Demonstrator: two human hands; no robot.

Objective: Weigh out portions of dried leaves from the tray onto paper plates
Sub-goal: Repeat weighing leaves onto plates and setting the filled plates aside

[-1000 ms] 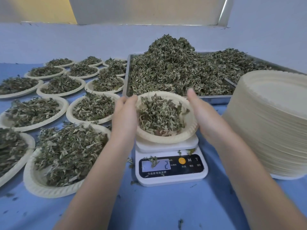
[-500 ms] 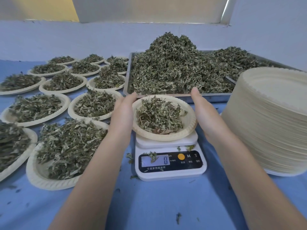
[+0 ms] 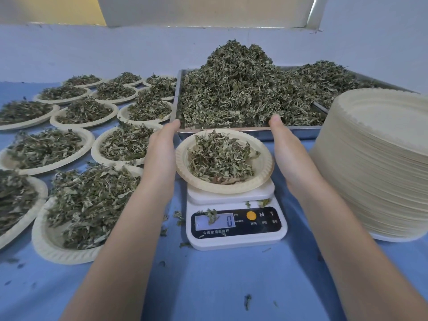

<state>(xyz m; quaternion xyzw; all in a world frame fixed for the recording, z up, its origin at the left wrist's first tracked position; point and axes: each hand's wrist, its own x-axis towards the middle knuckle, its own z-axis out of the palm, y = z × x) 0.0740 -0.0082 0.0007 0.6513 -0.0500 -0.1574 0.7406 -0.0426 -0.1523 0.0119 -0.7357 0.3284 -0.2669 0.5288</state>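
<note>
Since a second ago the paper plate [image 3: 259, 169] of leaves has gone up and back: it was sitting low on the scale [image 3: 236, 225] platform, now it's lifted above it, near edge just over the platform, far rim close to the tray [image 3: 254, 132] front lip. Display went from 2 to 0, so no load on the scale

Left hand [image 3: 161, 154] flat along the plate's left rim, fingers straight, tips pointing at the tray corner. Right hand [image 3: 289, 154] same on the right rim, fingers straight. Neither grip is curled around the rim from what I can see; plate is cradled between the two flat hands, underside contact hidden

Dried leaves [image 3: 217, 156] piled in the plate centre, a few brownish bits at the near edge

Tray is metal, behind the scale, heaped with loose dried leaf bulk [image 3: 243, 89], peak toward the middle

Stack of empty plates [image 3: 379, 163] to the right of the scale, tall, just beside the right forearm

Filled plates [image 3: 92, 205] in rows to the left, well over ten in view, all already loaded, nearest one next to the left forearm

Blue surface [image 3: 220, 286] has stray leaf crumbs around the scale; one leaf scrap sits on the scale display, partly covering it
</note>
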